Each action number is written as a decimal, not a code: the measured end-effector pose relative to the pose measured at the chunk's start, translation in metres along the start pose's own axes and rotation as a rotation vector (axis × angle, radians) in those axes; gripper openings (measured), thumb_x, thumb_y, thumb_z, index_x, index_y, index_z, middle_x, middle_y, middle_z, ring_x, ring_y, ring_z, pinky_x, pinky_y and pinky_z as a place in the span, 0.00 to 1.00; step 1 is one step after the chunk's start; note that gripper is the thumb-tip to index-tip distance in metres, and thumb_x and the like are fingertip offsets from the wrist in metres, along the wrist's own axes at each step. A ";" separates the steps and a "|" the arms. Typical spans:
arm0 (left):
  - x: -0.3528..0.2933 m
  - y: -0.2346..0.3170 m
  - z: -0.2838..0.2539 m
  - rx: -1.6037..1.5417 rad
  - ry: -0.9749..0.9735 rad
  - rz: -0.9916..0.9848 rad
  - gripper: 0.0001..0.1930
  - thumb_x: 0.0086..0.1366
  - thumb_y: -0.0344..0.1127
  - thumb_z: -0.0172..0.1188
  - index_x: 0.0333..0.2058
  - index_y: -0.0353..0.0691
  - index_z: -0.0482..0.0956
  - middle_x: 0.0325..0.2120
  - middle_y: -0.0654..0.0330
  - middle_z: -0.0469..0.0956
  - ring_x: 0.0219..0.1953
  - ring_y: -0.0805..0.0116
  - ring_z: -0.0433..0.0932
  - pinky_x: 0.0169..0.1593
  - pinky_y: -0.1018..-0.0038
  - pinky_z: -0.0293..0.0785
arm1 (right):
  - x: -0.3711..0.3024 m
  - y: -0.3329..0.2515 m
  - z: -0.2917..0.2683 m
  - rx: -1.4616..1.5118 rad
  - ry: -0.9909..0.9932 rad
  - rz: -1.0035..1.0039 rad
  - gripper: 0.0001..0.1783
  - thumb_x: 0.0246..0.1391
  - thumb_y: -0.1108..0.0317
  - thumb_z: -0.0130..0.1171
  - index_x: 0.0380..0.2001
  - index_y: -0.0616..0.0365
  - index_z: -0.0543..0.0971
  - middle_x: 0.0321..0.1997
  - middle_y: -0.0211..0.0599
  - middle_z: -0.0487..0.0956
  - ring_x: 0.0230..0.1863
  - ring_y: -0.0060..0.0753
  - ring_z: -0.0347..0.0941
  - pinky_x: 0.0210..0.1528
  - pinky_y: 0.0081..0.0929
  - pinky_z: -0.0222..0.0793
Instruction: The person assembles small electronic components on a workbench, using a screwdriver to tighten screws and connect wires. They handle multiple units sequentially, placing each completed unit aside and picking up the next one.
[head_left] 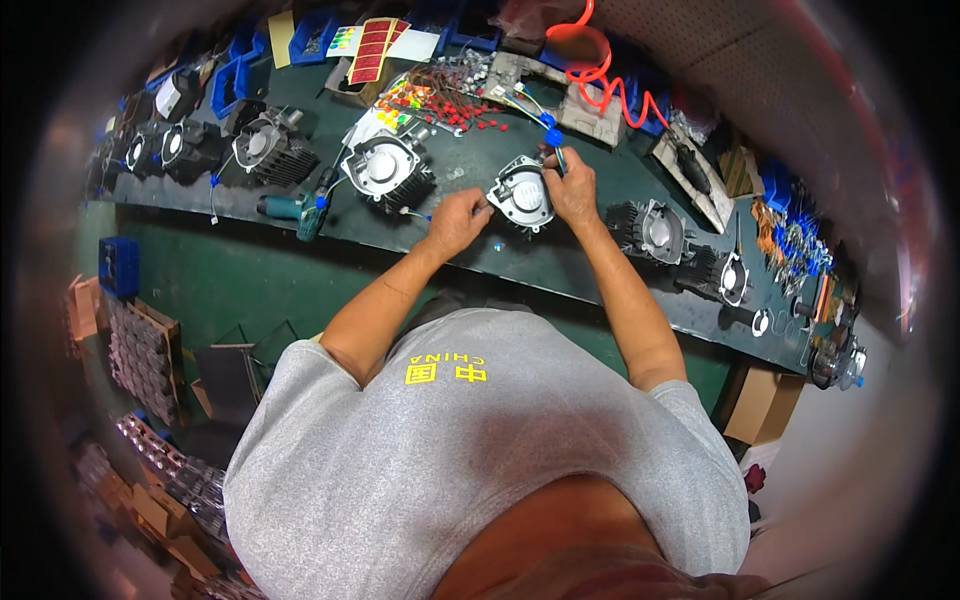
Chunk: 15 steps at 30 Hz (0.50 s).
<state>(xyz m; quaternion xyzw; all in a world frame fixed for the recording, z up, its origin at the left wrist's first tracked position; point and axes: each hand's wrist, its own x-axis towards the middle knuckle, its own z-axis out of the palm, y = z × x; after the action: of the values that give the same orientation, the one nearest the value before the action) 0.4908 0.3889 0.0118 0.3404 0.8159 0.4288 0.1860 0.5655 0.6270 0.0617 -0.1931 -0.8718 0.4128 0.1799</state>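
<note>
A round silver metal housing [523,195] with a pale disc in its middle stands on the dark green workbench [460,165] in front of me. My left hand [462,222] is closed in a pinch by its left edge; what the fingertips hold is hidden. At the housing's right side is my right hand [573,187], fingers curled around something I cannot make out. Just above those fingers runs a thin cable with blue round pieces [551,130]. Further left sits a similar finned housing [385,167], with a teal power drill [295,209] beside it.
More finned housings stand left [268,146] and right [660,230] along the bench. Behind lie red-tipped wires [462,95], red label sheets [372,50] and blue bins [230,88]. A coiled orange hose [600,75] hangs at the back. Bundled blue-ended wires [795,245] lie right.
</note>
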 end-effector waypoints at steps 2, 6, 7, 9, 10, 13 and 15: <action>-0.005 0.012 0.001 0.051 0.073 0.016 0.09 0.62 0.37 0.67 0.34 0.38 0.80 0.31 0.48 0.81 0.35 0.42 0.80 0.38 0.53 0.75 | 0.000 0.001 -0.001 -0.001 0.007 -0.015 0.08 0.53 0.73 0.63 0.37 0.61 0.79 0.37 0.49 0.86 0.43 0.57 0.84 0.46 0.45 0.78; 0.000 -0.001 0.006 -0.224 -0.031 -0.239 0.08 0.65 0.36 0.65 0.33 0.38 0.80 0.28 0.54 0.82 0.30 0.55 0.81 0.34 0.62 0.77 | 0.000 0.000 -0.001 0.004 -0.007 -0.007 0.07 0.53 0.73 0.63 0.36 0.61 0.79 0.38 0.50 0.86 0.43 0.58 0.84 0.46 0.45 0.78; 0.005 -0.006 0.005 -0.470 -0.128 -0.398 0.07 0.66 0.36 0.64 0.33 0.39 0.80 0.28 0.57 0.81 0.28 0.60 0.81 0.32 0.66 0.77 | 0.000 -0.002 -0.001 -0.004 -0.015 0.009 0.07 0.53 0.73 0.63 0.36 0.61 0.79 0.39 0.50 0.86 0.43 0.58 0.84 0.46 0.44 0.78; 0.010 -0.006 -0.002 -0.816 -0.278 -0.645 0.08 0.69 0.36 0.61 0.34 0.39 0.81 0.27 0.65 0.80 0.27 0.76 0.78 0.29 0.78 0.77 | 0.000 -0.002 -0.001 -0.012 -0.018 0.014 0.07 0.53 0.72 0.63 0.36 0.61 0.79 0.39 0.50 0.86 0.43 0.58 0.84 0.46 0.44 0.78; 0.013 -0.006 -0.007 -0.896 -0.333 -0.724 0.07 0.70 0.36 0.61 0.36 0.39 0.81 0.28 0.65 0.80 0.27 0.76 0.78 0.30 0.78 0.78 | 0.000 -0.001 -0.001 -0.013 -0.015 0.005 0.07 0.53 0.72 0.63 0.37 0.61 0.79 0.39 0.50 0.86 0.43 0.58 0.84 0.46 0.44 0.78; 0.020 -0.005 -0.019 -1.014 -0.436 -0.845 0.08 0.72 0.36 0.62 0.41 0.38 0.82 0.28 0.65 0.81 0.27 0.76 0.80 0.31 0.78 0.80 | -0.001 0.002 0.001 0.005 0.002 -0.010 0.08 0.53 0.73 0.63 0.37 0.61 0.79 0.39 0.50 0.86 0.44 0.57 0.84 0.47 0.44 0.78; 0.018 -0.010 -0.015 -1.059 -0.435 -0.828 0.07 0.73 0.36 0.62 0.41 0.39 0.82 0.28 0.66 0.81 0.27 0.76 0.80 0.31 0.78 0.81 | 0.000 0.001 0.001 0.017 0.006 -0.018 0.08 0.53 0.73 0.63 0.37 0.61 0.79 0.39 0.49 0.86 0.44 0.57 0.84 0.48 0.44 0.78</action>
<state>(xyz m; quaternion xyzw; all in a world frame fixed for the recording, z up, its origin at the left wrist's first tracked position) 0.4653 0.3885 0.0115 -0.0565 0.5044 0.5843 0.6333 0.5657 0.6269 0.0601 -0.1848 -0.8695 0.4178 0.1877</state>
